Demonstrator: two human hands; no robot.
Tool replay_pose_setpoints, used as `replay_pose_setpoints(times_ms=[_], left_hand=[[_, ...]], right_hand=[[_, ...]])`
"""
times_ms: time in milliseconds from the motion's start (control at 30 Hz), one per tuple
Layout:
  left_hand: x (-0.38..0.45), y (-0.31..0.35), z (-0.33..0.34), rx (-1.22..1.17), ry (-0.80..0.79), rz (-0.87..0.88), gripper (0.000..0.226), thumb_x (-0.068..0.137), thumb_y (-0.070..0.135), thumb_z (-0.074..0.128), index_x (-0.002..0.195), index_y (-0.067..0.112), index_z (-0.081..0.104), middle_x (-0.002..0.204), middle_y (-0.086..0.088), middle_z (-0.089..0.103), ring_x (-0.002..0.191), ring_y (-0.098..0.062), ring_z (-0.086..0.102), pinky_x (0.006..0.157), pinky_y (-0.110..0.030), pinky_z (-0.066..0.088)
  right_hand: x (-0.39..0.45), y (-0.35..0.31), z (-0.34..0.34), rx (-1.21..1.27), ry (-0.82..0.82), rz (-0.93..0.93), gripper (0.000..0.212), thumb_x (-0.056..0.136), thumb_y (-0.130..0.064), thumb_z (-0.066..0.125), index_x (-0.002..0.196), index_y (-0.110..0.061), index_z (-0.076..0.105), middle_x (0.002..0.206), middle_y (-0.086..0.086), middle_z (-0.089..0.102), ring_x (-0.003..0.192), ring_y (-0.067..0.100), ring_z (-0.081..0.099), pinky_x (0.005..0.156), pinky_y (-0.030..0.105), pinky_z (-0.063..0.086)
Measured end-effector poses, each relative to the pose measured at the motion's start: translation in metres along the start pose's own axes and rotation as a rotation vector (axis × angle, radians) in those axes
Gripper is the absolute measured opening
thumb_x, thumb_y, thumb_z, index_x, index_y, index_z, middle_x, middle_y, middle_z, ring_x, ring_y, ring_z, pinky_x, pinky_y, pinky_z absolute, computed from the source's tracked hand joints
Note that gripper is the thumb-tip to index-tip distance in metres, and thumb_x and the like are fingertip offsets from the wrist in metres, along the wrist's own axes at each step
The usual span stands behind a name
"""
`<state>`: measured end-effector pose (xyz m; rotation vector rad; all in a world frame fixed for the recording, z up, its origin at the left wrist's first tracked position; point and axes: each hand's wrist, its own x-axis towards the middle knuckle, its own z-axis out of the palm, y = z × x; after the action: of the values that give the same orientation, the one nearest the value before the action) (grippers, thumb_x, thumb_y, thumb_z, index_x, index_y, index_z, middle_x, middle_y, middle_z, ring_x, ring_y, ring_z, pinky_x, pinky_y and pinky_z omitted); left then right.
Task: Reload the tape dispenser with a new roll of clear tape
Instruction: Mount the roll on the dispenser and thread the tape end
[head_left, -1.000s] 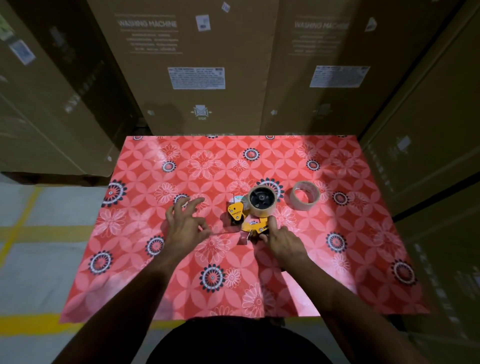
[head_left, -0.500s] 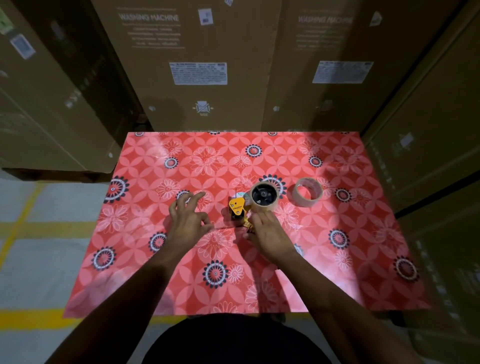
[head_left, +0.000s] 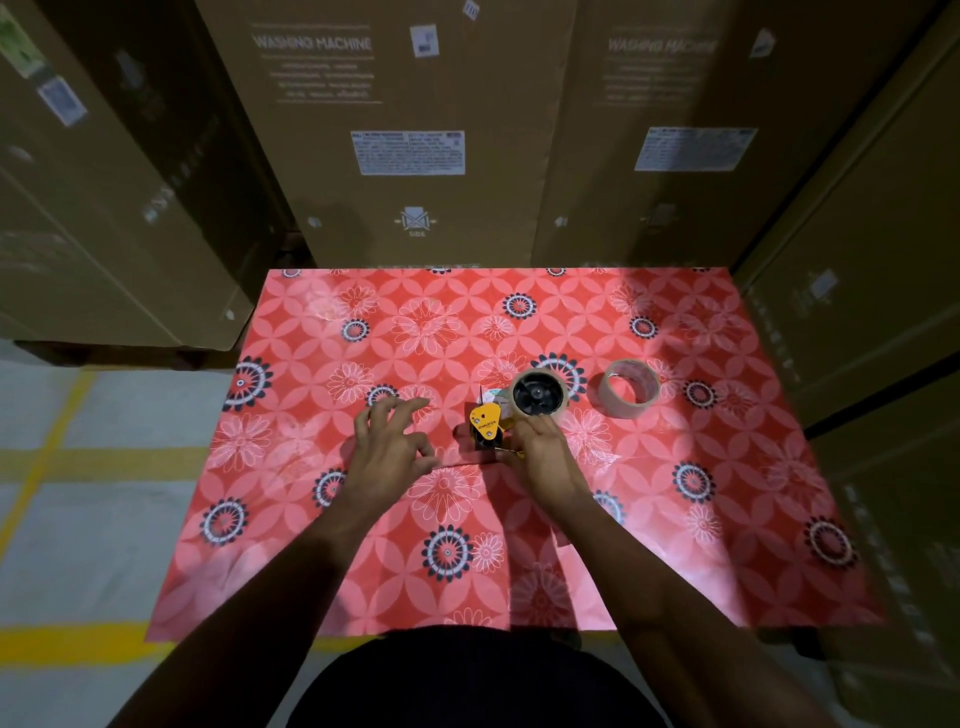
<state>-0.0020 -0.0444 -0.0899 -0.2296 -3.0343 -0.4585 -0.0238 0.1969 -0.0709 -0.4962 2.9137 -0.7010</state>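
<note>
A yellow and black tape dispenser (head_left: 487, 423) lies on its side near the middle of the red floral table (head_left: 727, 519). A tape roll (head_left: 538, 393) sits on its black hub. My right hand (head_left: 540, 457) grips the dispenser's handle end, which it mostly hides. My left hand (head_left: 390, 441) hovers just left of the dispenser, fingers spread, holding nothing. A separate roll of clear tape (head_left: 631, 387) lies flat on the table to the right of the dispenser.
Tall cardboard washing machine boxes (head_left: 415, 130) stand against the table's far edge and along the right side (head_left: 857, 312). Grey floor with yellow lines (head_left: 78, 467) lies to the left.
My right hand has slid forward along the dispenser, now covering the handle. My left hand stayed spread beside it. The view shifted slightly.
</note>
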Motion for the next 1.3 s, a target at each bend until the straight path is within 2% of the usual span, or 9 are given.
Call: replay_pose_setpoints(times_ms=[300, 467, 600, 733, 833, 900, 1033, 1167, 1300], left_hand=[[-0.019, -0.006, 0.002, -0.041, 0.012, 0.098, 0.023, 0.065, 0.055, 0.082, 0.071, 0.034, 0.076, 0.138, 0.009, 0.058, 0.127, -0.024, 0.037, 0.1, -0.053, 0.037], [-0.024, -0.009, -0.003, -0.025, -0.024, 0.11, 0.024, 0.063, 0.052, 0.085, 0.072, 0.032, 0.075, 0.138, 0.005, 0.059, 0.126, -0.026, 0.039, 0.099, -0.052, 0.038], [-0.034, -0.025, -0.009, 0.013, -0.032, 0.005, 0.025, 0.067, 0.042, 0.089, 0.084, 0.03, 0.075, 0.139, 0.002, 0.058, 0.128, -0.027, 0.038, 0.104, -0.055, 0.036], [-0.043, -0.028, -0.015, 0.006, -0.031, -0.118, 0.035, 0.07, 0.042, 0.087, 0.099, 0.031, 0.073, 0.142, 0.001, 0.055, 0.13, -0.029, 0.036, 0.104, -0.054, 0.035], [-0.047, -0.015, -0.016, -0.002, -0.027, -0.178, 0.041, 0.069, 0.046, 0.087, 0.104, 0.032, 0.071, 0.142, 0.002, 0.054, 0.13, -0.029, 0.036, 0.101, -0.055, 0.04], [-0.048, -0.004, -0.014, -0.006, -0.004, -0.188, 0.044, 0.067, 0.047, 0.088, 0.105, 0.03, 0.071, 0.14, 0.001, 0.057, 0.126, -0.03, 0.039, 0.098, -0.053, 0.041], [-0.049, 0.014, -0.01, -0.013, 0.016, -0.225, 0.047, 0.069, 0.047, 0.087, 0.11, 0.033, 0.067, 0.141, 0.004, 0.055, 0.126, -0.027, 0.038, 0.099, -0.051, 0.04], [-0.054, 0.024, -0.006, -0.018, 0.043, -0.244, 0.048, 0.071, 0.044, 0.087, 0.113, 0.031, 0.067, 0.141, 0.003, 0.055, 0.127, -0.026, 0.036, 0.099, -0.05, 0.037], [-0.06, 0.031, -0.004, -0.024, 0.034, -0.282, 0.05, 0.074, 0.044, 0.084, 0.119, 0.03, 0.067, 0.143, 0.003, 0.054, 0.129, -0.027, 0.037, 0.103, -0.048, 0.035]], right_hand=[[0.003, -0.007, 0.001, 0.058, 0.029, 0.055, 0.045, 0.089, -0.018, 0.073, 0.129, -0.002, 0.059, 0.115, 0.015, 0.064, 0.109, 0.031, 0.055, 0.092, 0.035, 0.044], [0.006, -0.004, -0.013, 0.182, -0.044, 0.065, 0.029, 0.085, -0.03, 0.078, 0.101, -0.008, 0.068, 0.101, 0.007, 0.063, 0.099, 0.021, 0.054, 0.08, 0.029, 0.043], [-0.003, 0.026, -0.029, 0.377, 0.219, 0.276, 0.022, 0.094, -0.032, 0.065, 0.09, -0.011, 0.068, 0.09, 0.005, 0.07, 0.088, 0.023, 0.064, 0.077, 0.036, 0.05], [-0.015, 0.073, -0.03, 0.693, -0.141, 0.734, 0.055, 0.101, -0.054, 0.045, 0.092, -0.003, 0.066, 0.101, 0.025, 0.07, 0.09, 0.036, 0.066, 0.085, 0.047, 0.053], [-0.022, 0.09, -0.023, 1.086, -0.457, 0.889, 0.079, 0.097, -0.07, 0.03, 0.122, -0.001, 0.06, 0.131, 0.023, 0.058, 0.119, 0.034, 0.056, 0.107, 0.044, 0.042], [-0.022, 0.096, -0.018, 1.302, -0.619, 0.89, 0.098, 0.092, -0.077, 0.025, 0.135, 0.006, 0.051, 0.138, 0.022, 0.056, 0.127, 0.035, 0.053, 0.116, 0.05, 0.034], [-0.021, 0.095, -0.016, 1.626, -0.94, 0.836, 0.111, 0.081, -0.09, 0.024, 0.133, 0.004, 0.052, 0.13, 0.029, 0.055, 0.116, 0.042, 0.056, 0.105, 0.059, 0.041], [-0.02, 0.086, -0.011, 1.678, -1.07, 0.778, 0.113, 0.074, -0.094, 0.03, 0.135, 0.0, 0.045, 0.136, 0.028, 0.048, 0.124, 0.044, 0.048, 0.11, 0.058, 0.032], [-0.019, 0.082, -0.006, 1.748, -1.139, 0.699, 0.118, 0.073, -0.096, 0.034, 0.145, -0.002, 0.034, 0.151, 0.028, 0.028, 0.143, 0.048, 0.02, 0.12, 0.064, 0.011]])
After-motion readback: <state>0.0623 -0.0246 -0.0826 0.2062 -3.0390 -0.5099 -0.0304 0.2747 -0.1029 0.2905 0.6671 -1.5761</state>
